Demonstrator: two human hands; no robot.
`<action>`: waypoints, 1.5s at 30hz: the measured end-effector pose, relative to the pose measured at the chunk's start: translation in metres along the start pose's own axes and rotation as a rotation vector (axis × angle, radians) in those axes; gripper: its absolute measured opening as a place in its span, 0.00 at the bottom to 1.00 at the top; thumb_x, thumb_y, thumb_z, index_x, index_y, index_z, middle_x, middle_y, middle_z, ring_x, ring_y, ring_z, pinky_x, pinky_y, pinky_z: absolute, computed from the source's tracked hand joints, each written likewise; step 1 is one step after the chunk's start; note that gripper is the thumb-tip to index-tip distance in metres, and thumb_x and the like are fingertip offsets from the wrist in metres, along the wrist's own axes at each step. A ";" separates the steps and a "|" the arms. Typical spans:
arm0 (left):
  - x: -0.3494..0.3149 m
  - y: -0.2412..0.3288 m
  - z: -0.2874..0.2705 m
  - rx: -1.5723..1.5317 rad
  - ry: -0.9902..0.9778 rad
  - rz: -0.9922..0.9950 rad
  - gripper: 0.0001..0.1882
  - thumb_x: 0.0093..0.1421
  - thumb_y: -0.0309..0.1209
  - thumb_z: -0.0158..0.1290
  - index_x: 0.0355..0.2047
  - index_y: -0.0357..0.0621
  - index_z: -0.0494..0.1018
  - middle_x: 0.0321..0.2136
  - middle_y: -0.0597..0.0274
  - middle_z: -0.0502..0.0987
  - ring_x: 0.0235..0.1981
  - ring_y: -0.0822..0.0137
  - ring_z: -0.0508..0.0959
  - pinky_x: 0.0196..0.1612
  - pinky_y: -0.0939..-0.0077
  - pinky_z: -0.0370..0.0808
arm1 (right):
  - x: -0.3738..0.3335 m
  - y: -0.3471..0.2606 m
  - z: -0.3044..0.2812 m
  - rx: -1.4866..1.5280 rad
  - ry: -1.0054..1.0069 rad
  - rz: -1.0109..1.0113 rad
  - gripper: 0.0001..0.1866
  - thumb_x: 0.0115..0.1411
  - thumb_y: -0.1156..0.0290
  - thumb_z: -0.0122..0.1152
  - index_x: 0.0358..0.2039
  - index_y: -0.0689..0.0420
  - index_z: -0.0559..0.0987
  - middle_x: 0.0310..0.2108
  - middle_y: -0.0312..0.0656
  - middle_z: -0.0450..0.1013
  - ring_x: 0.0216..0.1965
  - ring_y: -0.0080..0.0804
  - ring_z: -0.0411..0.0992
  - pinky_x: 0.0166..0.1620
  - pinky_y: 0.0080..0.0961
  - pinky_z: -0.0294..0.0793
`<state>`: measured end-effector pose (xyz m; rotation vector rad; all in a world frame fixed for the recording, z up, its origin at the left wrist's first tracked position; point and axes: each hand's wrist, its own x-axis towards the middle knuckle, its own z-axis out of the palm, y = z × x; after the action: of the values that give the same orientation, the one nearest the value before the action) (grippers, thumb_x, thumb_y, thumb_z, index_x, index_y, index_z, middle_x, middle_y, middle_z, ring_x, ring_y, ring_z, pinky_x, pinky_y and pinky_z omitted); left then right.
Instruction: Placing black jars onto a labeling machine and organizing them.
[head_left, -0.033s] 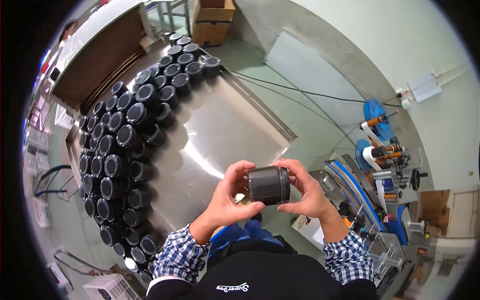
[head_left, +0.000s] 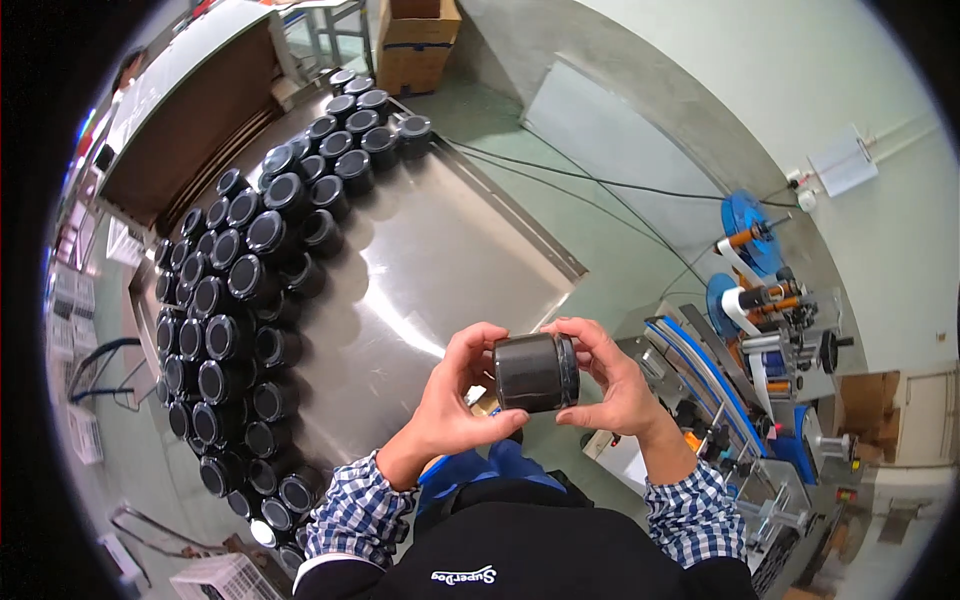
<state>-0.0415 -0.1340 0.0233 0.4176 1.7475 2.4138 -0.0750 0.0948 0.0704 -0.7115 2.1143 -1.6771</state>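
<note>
A dark, glossy jar (head_left: 528, 374) lies on its side in the air in front of me, its lid end to the right. My left hand (head_left: 466, 388) grips the jar's base end, thumb below and fingers above. At the lid end, my right hand (head_left: 608, 378) is closed around the jar in the same way. To the left, many similar black lidded jars (head_left: 265, 232) stand crowded together on a metal table (head_left: 400, 290). One pale, white-topped jar (head_left: 262, 532) shows at the near end of the crowd.
On the right stands a machine with label reels (head_left: 752, 235) and a blue-edged conveyor (head_left: 700, 375). Cables (head_left: 620, 185) run from the wall past the table's far side. A cardboard box (head_left: 415, 50) sits beyond the table, and a white crate (head_left: 222, 578) is at the lower left.
The surroundings have shifted slightly left in the picture. Both hands keep their hold on the jar, which has turned only slightly, if at all.
</note>
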 end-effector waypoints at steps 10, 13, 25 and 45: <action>0.022 -0.006 0.054 0.538 -0.204 0.646 0.37 0.34 0.25 0.69 0.46 0.45 0.63 0.53 0.40 0.67 0.47 0.43 0.73 0.48 0.57 0.72 | -0.069 -0.015 -0.034 0.015 0.096 0.031 0.48 0.41 0.65 0.78 0.62 0.49 0.64 0.56 0.37 0.63 0.53 0.32 0.67 0.53 0.33 0.67; 0.026 -0.020 0.074 0.580 -0.251 0.776 0.37 0.33 0.25 0.69 0.44 0.45 0.63 0.53 0.40 0.67 0.47 0.40 0.73 0.47 0.51 0.73 | -0.089 -0.021 -0.044 -0.067 0.121 0.027 0.44 0.41 0.67 0.77 0.60 0.51 0.65 0.55 0.39 0.63 0.53 0.33 0.66 0.52 0.32 0.69; 0.021 -0.048 0.129 0.741 -0.022 0.300 0.23 0.51 0.24 0.62 0.48 0.38 0.69 0.54 0.49 0.68 0.42 0.61 0.77 0.47 0.68 0.74 | -0.133 0.087 -0.200 -0.616 0.871 0.282 0.31 0.42 0.56 0.73 0.44 0.59 0.74 0.40 0.48 0.69 0.41 0.42 0.71 0.47 0.34 0.72; 0.118 -0.059 -0.098 1.063 0.388 -0.025 0.26 0.54 0.40 0.62 0.50 0.42 0.70 0.43 0.51 0.77 0.41 0.58 0.78 0.45 0.65 0.74 | -0.240 0.195 -0.280 -0.935 0.758 1.304 0.45 0.49 0.58 0.69 0.62 0.65 0.59 0.60 0.61 0.61 0.61 0.55 0.61 0.60 0.43 0.63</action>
<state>-0.1863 -0.1724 -0.0437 -0.0135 3.0664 1.3826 -0.0689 0.4907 -0.0611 1.1570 2.7046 -0.1560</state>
